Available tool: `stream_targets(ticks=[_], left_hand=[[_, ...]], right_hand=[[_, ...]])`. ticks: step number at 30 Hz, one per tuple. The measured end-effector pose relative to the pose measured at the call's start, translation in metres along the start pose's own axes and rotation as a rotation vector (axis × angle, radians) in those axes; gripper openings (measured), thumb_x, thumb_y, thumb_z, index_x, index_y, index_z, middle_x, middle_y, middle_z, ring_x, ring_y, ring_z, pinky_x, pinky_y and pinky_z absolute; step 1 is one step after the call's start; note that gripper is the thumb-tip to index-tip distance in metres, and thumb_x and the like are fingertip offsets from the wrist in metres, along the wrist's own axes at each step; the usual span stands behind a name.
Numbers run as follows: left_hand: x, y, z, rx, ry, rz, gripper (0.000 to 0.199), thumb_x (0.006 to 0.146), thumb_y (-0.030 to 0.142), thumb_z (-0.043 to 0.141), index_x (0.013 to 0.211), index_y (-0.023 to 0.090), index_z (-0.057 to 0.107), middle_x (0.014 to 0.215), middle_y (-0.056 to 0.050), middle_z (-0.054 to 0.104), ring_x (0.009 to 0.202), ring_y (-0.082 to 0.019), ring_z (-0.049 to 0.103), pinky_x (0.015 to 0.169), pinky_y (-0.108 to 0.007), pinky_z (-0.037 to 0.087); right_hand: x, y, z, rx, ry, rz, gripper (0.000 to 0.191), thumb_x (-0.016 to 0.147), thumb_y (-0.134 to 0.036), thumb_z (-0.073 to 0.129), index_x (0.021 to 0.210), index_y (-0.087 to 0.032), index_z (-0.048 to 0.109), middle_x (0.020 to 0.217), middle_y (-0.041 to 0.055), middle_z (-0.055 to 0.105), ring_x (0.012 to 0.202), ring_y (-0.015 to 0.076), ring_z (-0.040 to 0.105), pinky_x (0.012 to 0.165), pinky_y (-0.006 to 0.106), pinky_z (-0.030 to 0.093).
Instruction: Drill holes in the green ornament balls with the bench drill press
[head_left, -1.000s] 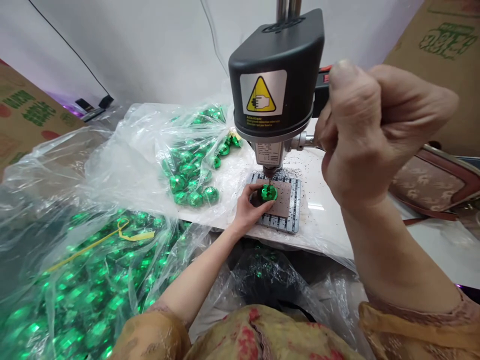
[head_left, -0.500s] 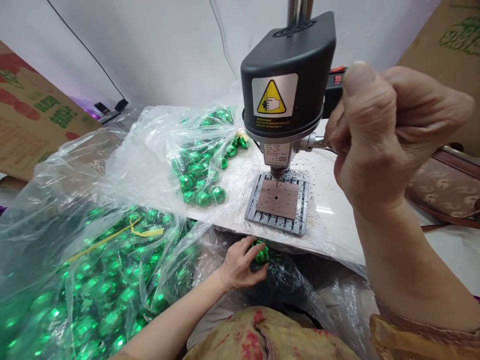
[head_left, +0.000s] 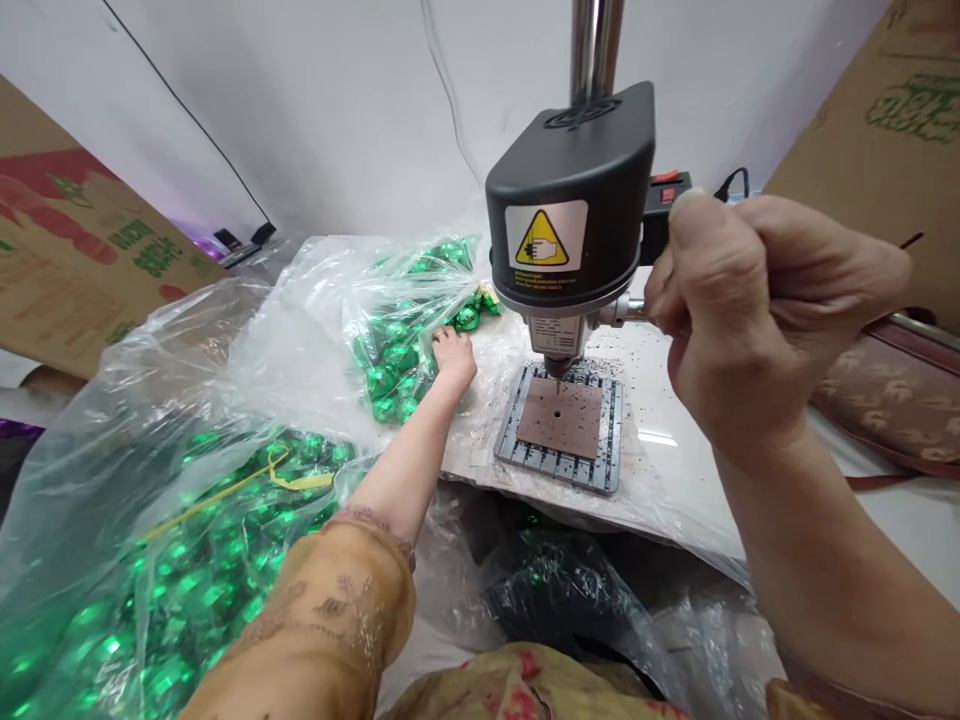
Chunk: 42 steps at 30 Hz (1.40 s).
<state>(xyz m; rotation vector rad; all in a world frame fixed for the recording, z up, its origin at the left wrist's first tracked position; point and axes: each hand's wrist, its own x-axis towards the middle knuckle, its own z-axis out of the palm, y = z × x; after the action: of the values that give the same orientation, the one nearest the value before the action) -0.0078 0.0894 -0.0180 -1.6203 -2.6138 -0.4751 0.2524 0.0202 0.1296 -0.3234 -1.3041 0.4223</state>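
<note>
My right hand is closed round the feed handle of a black bench drill press. My left hand reaches across the table to a pile of shiny green faceted balls. Its fingers bend down at the pile's right edge, and their tips are hidden, so I cannot tell if a ball is in them. Below the drill's chuck, a brown board with a dark hole lies on the slotted grey base plate. No ball sits on the board.
A clear plastic bag full of green balls, with a yellow tie, fills the lower left. Dark shavings lie around the base. Below the table edge hangs more plastic. Cartons stand at both sides; a patterned bag lies right.
My left hand has left the green ball it had below the table edge and moved forward to the pile on the table. My right hand stays on the handle.
</note>
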Motion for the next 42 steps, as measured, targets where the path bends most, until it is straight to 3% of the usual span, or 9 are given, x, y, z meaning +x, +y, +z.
stream_targets(ticks=[7,10,13,16,20,23,27,38,42], left_hand=[[0.004,-0.028,-0.014,-0.072,0.014,0.036,0.038,0.078,0.011,0.067,0.115,0.019,0.064,0.125,-0.018,0.057,0.117,-0.036,0.057,0.099,-0.048,0.043],[-0.014,-0.019,-0.012,-0.500,0.012,0.118,0.039,0.076,0.021,0.073,0.114,0.019,0.062,0.108,-0.010,0.064,0.097,-0.026,0.064,0.089,-0.039,0.049],[-0.045,-0.002,-0.005,-1.021,-0.203,0.214,0.035,0.082,0.036,0.070,0.111,0.019,0.062,0.094,-0.005,0.067,0.084,-0.018,0.064,0.081,-0.034,0.052],[-0.076,0.009,0.000,-1.196,-0.363,0.292,0.043,0.081,0.042,0.074,0.115,0.020,0.061,0.102,-0.005,0.069,0.089,-0.017,0.065,0.083,-0.032,0.051],[-0.097,0.011,0.001,-1.135,-0.388,0.339,0.047,0.073,0.036,0.083,0.111,0.019,0.060,0.108,-0.006,0.068,0.095,-0.018,0.065,0.083,-0.030,0.051],[-0.101,0.010,-0.001,-1.040,-0.448,0.416,0.043,0.077,0.034,0.079,0.115,0.019,0.064,0.113,-0.007,0.070,0.100,-0.020,0.065,0.089,-0.033,0.050],[-0.105,0.011,-0.004,-0.947,-0.479,0.483,0.048,0.081,0.033,0.075,0.126,0.021,0.061,0.122,-0.007,0.070,0.106,-0.020,0.064,0.095,-0.034,0.050],[-0.116,0.026,0.002,-0.912,-0.383,0.484,0.052,0.079,0.038,0.079,0.125,0.019,0.062,0.121,-0.007,0.069,0.114,-0.024,0.064,0.101,-0.036,0.049],[-0.123,0.030,0.010,-0.963,-0.301,0.395,0.056,0.076,0.040,0.083,0.121,0.018,0.059,0.113,-0.008,0.070,0.110,-0.024,0.066,0.098,-0.036,0.052]], right_hand=[[-0.001,-0.002,0.000,-0.013,-0.014,0.010,0.045,0.093,-0.018,0.059,0.051,-0.017,0.041,0.048,-0.0057,0.039,0.046,0.0024,0.041,0.048,0.026,0.028],[-0.002,-0.003,0.000,-0.028,0.004,0.015,0.045,0.093,-0.016,0.059,0.052,-0.017,0.041,0.048,-0.0058,0.039,0.046,0.0020,0.040,0.048,0.026,0.028],[-0.002,-0.005,0.001,-0.056,0.008,0.037,0.045,0.094,-0.017,0.058,0.052,-0.017,0.040,0.049,-0.0056,0.039,0.047,0.0027,0.039,0.049,0.026,0.028],[-0.001,-0.004,0.001,-0.052,0.012,-0.013,0.046,0.092,-0.013,0.059,0.051,-0.017,0.039,0.047,-0.0060,0.039,0.044,0.0030,0.039,0.047,0.025,0.029],[0.001,-0.003,0.000,-0.080,-0.026,-0.060,0.048,0.094,-0.021,0.061,0.052,-0.018,0.038,0.047,-0.0057,0.038,0.043,0.0033,0.037,0.045,0.025,0.029],[0.001,-0.004,-0.001,-0.083,-0.051,-0.046,0.050,0.096,-0.034,0.059,0.053,-0.019,0.037,0.048,-0.0050,0.036,0.043,0.0035,0.035,0.046,0.025,0.031],[0.000,-0.006,-0.001,-0.032,-0.060,-0.009,0.049,0.095,-0.032,0.059,0.053,-0.018,0.037,0.050,-0.0052,0.033,0.045,0.0025,0.035,0.047,0.023,0.029],[0.001,-0.004,-0.003,-0.052,-0.085,-0.027,0.052,0.096,-0.037,0.058,0.054,-0.019,0.033,0.050,-0.0046,0.030,0.045,0.0041,0.036,0.047,0.026,0.029],[0.001,-0.005,-0.002,-0.098,-0.094,-0.020,0.052,0.097,-0.040,0.055,0.055,-0.020,0.033,0.051,-0.0048,0.029,0.046,0.0042,0.034,0.048,0.025,0.030]])
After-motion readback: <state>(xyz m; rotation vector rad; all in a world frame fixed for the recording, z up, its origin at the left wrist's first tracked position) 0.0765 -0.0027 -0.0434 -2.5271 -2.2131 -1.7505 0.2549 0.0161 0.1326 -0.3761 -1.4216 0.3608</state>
